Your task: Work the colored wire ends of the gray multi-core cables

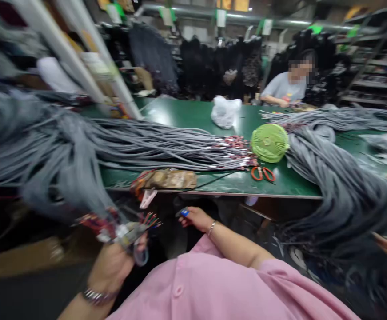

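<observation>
Presently, one grey cable bundle (91, 175), gripped near left in the left hand's (112, 262) fingers, long axis running to the far-left worktop (296, 186), coloured wire ends (151, 220) pointing right toward the right hand (197, 218) (fingers pinching a small blue item (184, 213)), which stands apart.

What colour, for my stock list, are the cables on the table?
The cables are grey, clearest in the head view.
</observation>
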